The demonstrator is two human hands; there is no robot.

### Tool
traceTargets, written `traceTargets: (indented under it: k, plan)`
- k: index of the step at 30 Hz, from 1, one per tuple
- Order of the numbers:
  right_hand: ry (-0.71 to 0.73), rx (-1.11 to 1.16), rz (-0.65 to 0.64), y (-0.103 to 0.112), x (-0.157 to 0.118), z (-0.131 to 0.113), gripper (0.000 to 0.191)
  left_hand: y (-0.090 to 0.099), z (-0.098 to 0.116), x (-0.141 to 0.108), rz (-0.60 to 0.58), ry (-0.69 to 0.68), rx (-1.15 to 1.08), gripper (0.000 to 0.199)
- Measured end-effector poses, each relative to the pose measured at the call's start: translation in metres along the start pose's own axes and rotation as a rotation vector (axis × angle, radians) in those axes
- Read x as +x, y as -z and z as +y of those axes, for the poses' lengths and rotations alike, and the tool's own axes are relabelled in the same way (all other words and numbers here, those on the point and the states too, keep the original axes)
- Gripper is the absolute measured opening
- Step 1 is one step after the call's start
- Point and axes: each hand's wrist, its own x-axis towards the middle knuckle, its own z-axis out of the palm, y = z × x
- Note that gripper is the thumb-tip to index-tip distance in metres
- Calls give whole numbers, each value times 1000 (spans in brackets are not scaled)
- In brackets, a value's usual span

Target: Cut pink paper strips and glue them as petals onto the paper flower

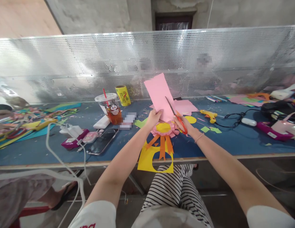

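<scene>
Raised above the table, a pink paper sheet (159,91) is gripped at its lower edge by my left hand (154,118). My right hand (182,123) is closed around the orange handles of scissors (170,106), whose dark blades point up and left across the sheet's right side. Below the hands lies a pink paper rosette (163,128) with a yellow centre and orange ribbon tails. Under the tails, yellow paper (144,158) with a round cutout overhangs the table's front edge. A yellow paper circle (190,119) lies right of my right hand.
Left of the hands are a drink cup (112,109), a yellow roll (123,95) and a phone (102,141). A yellow glue gun (209,116) with a black cord lies right. A perforated metal screen (90,63) stands behind the table (128,147). Another person sits at left.
</scene>
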Motion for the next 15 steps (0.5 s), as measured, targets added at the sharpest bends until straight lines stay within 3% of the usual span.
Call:
traceTargets:
  k: [8, 15]
  plan:
    - [77, 85, -1, 1, -8, 9, 54, -6, -4, -6, -143, 63, -5, 29]
    - [69, 145, 20, -3, -10, 5, 53, -7, -5, -6, -135, 99, -18, 26]
